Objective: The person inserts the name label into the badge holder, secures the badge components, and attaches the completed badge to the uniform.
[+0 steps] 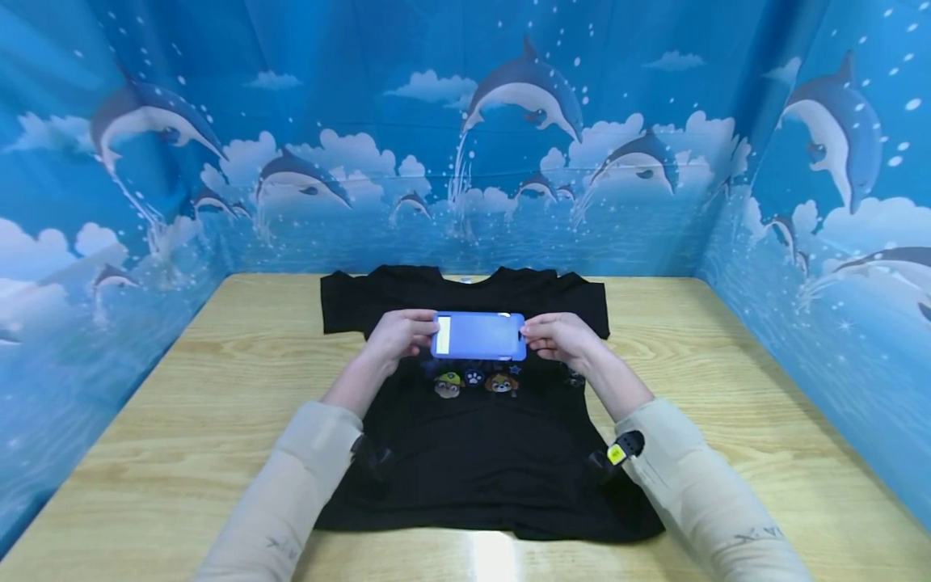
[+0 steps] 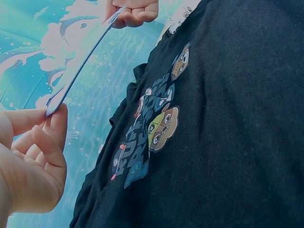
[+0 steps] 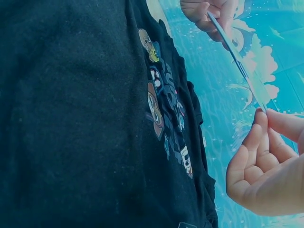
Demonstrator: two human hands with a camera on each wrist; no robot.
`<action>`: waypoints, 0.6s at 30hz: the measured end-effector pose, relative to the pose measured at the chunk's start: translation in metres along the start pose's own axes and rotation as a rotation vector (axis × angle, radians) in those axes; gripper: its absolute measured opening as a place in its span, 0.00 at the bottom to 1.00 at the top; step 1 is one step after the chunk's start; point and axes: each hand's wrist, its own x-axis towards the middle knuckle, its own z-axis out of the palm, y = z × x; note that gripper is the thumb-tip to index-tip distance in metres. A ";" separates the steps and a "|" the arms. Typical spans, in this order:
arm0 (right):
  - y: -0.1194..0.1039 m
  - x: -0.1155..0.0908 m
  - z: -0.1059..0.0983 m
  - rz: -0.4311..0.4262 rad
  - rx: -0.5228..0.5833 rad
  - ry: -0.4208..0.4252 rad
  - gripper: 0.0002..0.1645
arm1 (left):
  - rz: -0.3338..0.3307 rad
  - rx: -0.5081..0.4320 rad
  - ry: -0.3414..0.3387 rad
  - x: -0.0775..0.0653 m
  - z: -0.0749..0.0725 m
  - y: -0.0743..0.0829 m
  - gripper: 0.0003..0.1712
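Note:
A thin, flat blue rectangle (image 1: 478, 335) with rounded corners, phone-like in outline, has a pale strip at its left end. My left hand (image 1: 402, 335) pinches that end between thumb and fingers, while my right hand (image 1: 563, 336) pinches the opposite end. Both wrist views show the blue piece (image 2: 83, 66) nearly edge-on, raised above a black T-shirt (image 1: 480, 461). The shirt lies spread out with its neckline toward the back. Cartoon dog prints (image 2: 164, 128) mark its chest, partly covered by the blue piece in the head view.
The shirt lies on a light wood-grain table (image 1: 240, 388). A blue curtain (image 1: 407, 105) printed with dolphins and clouds stands along the table's back and both sides. Dark straps with small devices (image 1: 618, 449) sit at my wrists, over pale sleeves.

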 end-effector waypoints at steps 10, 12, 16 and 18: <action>0.000 -0.001 0.003 -0.001 -0.005 0.007 0.12 | 0.003 0.010 -0.003 0.000 0.000 -0.001 0.21; 0.000 -0.001 0.003 0.000 -0.008 0.012 0.12 | 0.004 0.018 -0.003 0.001 0.000 -0.002 0.21; -0.001 -0.001 0.004 0.003 -0.011 0.023 0.13 | 0.015 0.036 -0.003 0.003 -0.001 -0.001 0.21; -0.001 -0.001 0.004 0.005 -0.010 0.026 0.14 | 0.019 0.039 -0.003 0.003 -0.001 0.000 0.21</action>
